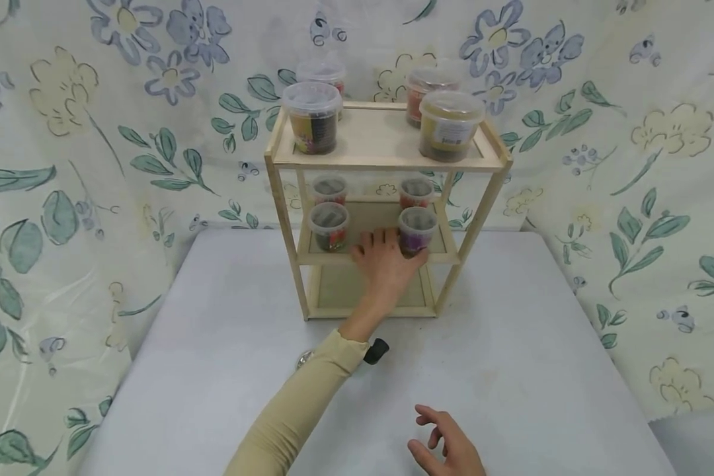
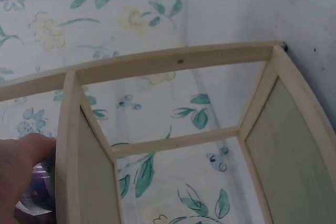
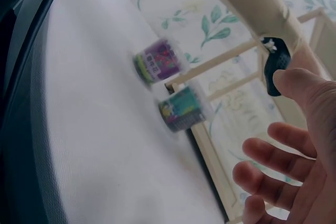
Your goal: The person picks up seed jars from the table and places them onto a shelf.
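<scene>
My left hand [image 1: 385,264] reaches onto the middle shelf of the rack, its thumb at the near right side of a purple lidded tub [image 1: 416,231] and its fingers on the left side. In the left wrist view that hand [image 2: 18,174] grips the purple tub [image 2: 39,190] beside a wooden post. Nothing is in my right hand [image 1: 449,446], held low near the front with loosely bent fingers. The right wrist view shows this hand [image 3: 294,156] with its fingers spread, a purple tub [image 3: 160,62] and a teal tub [image 3: 184,107] beyond it.
A three-level wooden rack [image 1: 387,165] stands at the back of the white table [image 1: 512,344]. Several larger lidded tubs, one yellow and black [image 1: 313,125], stand on its top. More small tubs, including one at front left [image 1: 330,231], share the middle shelf. Flowered sheeting [image 1: 631,218] hangs behind.
</scene>
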A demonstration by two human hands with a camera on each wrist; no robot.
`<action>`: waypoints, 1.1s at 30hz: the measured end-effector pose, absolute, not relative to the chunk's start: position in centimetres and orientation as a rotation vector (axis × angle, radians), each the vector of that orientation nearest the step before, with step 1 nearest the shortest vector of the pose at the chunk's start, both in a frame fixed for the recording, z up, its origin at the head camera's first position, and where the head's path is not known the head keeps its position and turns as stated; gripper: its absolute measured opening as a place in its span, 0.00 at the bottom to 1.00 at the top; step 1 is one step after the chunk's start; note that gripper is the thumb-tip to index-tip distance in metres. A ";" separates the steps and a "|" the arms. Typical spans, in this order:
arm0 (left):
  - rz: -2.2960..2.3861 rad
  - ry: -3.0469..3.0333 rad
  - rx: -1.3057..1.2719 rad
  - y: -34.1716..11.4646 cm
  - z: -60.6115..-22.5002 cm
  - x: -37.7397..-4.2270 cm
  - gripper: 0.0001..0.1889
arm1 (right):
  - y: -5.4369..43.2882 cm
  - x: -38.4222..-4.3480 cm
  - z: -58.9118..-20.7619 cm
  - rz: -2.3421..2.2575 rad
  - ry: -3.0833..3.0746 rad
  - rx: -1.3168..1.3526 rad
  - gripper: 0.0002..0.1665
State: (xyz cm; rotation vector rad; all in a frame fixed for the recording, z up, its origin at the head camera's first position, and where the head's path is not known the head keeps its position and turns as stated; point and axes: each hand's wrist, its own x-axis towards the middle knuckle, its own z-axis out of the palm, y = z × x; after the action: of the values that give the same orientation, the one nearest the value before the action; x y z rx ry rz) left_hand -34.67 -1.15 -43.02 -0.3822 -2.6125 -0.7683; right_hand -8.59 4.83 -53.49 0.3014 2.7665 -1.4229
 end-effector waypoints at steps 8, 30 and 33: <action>-0.610 -2.636 -0.316 -0.3 -42.8 -35.0 0.33 | 4.2 -9.0 -54.0 -1.391 2.780 0.294 0.28; -1.350 -2.219 -0.684 -9.0 -44.5 -31.2 0.19 | 3.6 -9.6 -55.6 -1.467 2.961 0.237 0.27; -1.519 -2.206 -0.757 -11.5 -45.1 -29.4 0.16 | 3.8 -9.5 -56.0 -1.448 3.034 0.211 0.28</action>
State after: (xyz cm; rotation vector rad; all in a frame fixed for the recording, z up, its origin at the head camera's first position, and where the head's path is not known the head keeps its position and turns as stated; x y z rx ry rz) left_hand -29.40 -11.48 -45.10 -0.7568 -2.2062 -1.5191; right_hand -9.46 3.77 -55.98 0.2105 3.0340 -1.4478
